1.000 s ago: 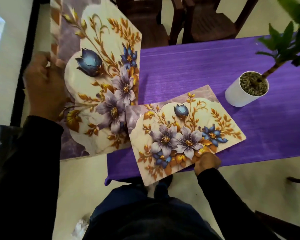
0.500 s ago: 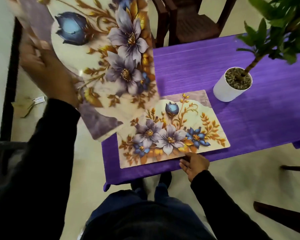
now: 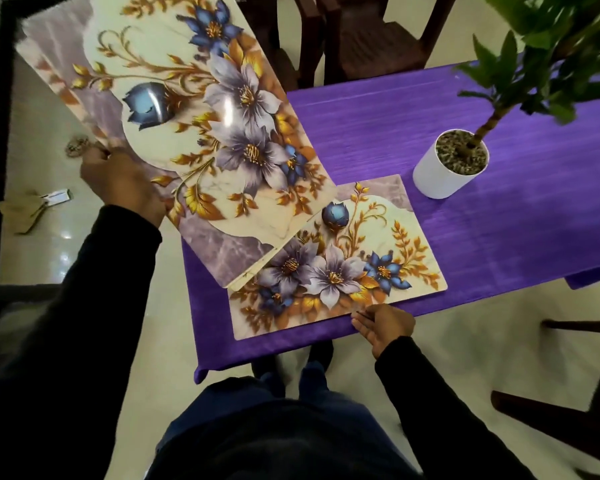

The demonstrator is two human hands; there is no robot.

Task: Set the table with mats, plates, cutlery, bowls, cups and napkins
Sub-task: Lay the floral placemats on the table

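Note:
One floral mat point(image 3: 357, 258) with purple and blue flowers lies flat at the near left corner of the purple table point(image 3: 430, 126). My right hand point(image 3: 383, 325) touches its near edge with straight fingers. My left hand point(image 3: 118, 181) grips the left edge of a stack of matching floral mats point(image 3: 187, 126), held tilted in the air over the table's left end. The stack's lower corner overlaps the lying mat and hides its far left part.
A white pot point(image 3: 447, 168) with a green plant point(image 3: 551, 46) stands on the table right of the mats. Dark wooden chairs point(image 3: 361, 36) stand at the far side, another chair point(image 3: 568, 420) at the near right. Paper scraps point(image 3: 35, 206) lie on the floor at left.
The right hand slid the lying mat square to the table edge and let go, now touching its edge with straight fingers. The left hand swung the stack of mats rightward over the table's corner.

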